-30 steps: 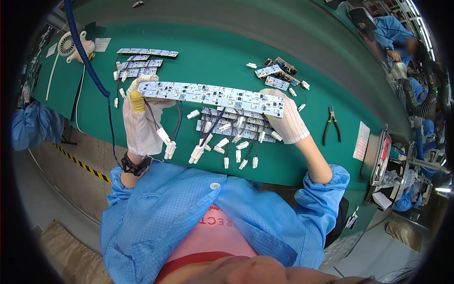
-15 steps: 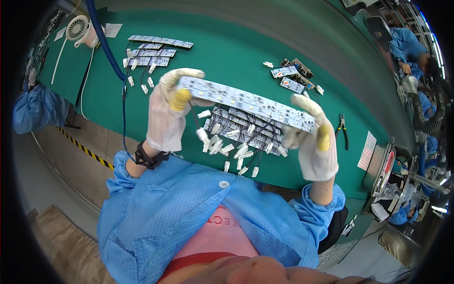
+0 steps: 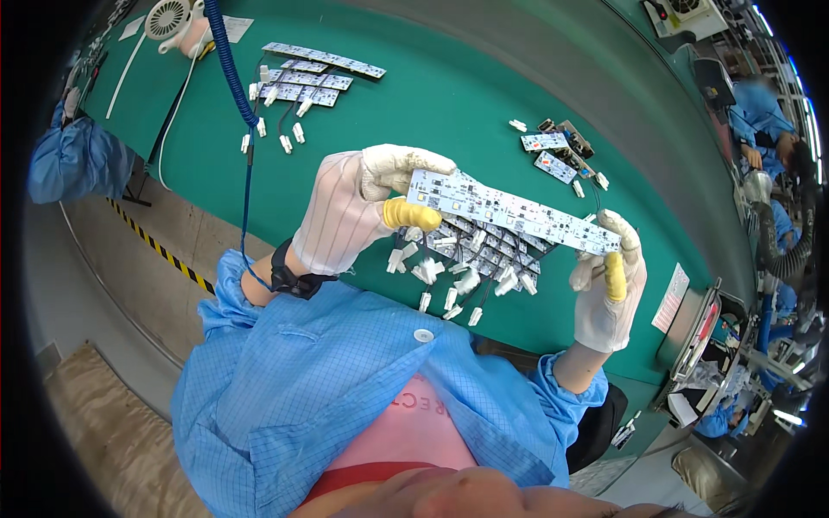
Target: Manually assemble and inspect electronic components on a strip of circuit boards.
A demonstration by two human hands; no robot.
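A long white LED circuit board (image 3: 509,211) is held up above the bench, sloping down to the right. My left hand (image 3: 367,203), in a striped white glove with a yellow thumb cover, pinches its left end. Its right end sits between the fingers and yellow-covered thumb of my right hand (image 3: 611,276), gloved the same way. Under the held board lies a stack of similar LED boards (image 3: 492,246), partly hidden by it. From that stack, dark wires with white plug connectors (image 3: 452,298) spread toward my body.
More LED boards (image 3: 324,59) with wired plugs lie at the far left, near a coiled blue cord (image 3: 226,65) and a small white fan (image 3: 168,19). Short boards and brown parts (image 3: 561,147) lie at the far right. A metal-edged tray (image 3: 693,328) stands right; co-workers sit beyond.
The board has shifted right in view, and the left hand now shows a fuller grip on its end. The view itself has also moved, with the pliers now out of sight.
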